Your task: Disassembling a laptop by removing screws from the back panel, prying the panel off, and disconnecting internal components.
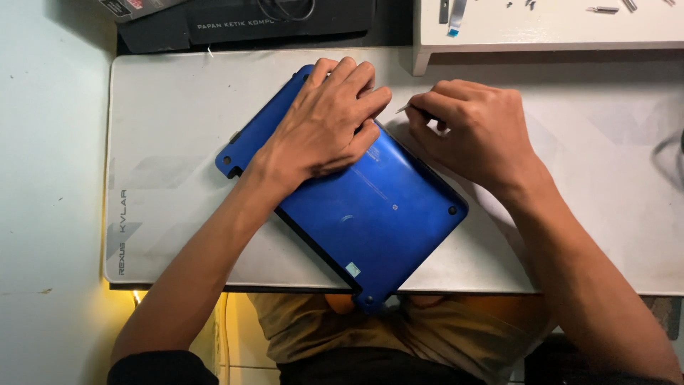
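Observation:
A blue laptop (377, 214) lies bottom side up, turned diagonally on a white desk mat (164, 128). My left hand (324, 125) rests flat on its far corner, fingers curled over the edge. My right hand (474, 128) is just right of the laptop's far edge, pinching a thin metal tool (404, 109) whose tip points at the seam near my left fingertips. The laptop's near corner hangs over the table edge above my lap.
A white raised shelf (548, 32) at the back right carries small screws, metal bits and a flat ribbon cable (456, 16). A black keyboard box (278, 21) lies at the back. A dark cable (670, 153) curls at the right edge.

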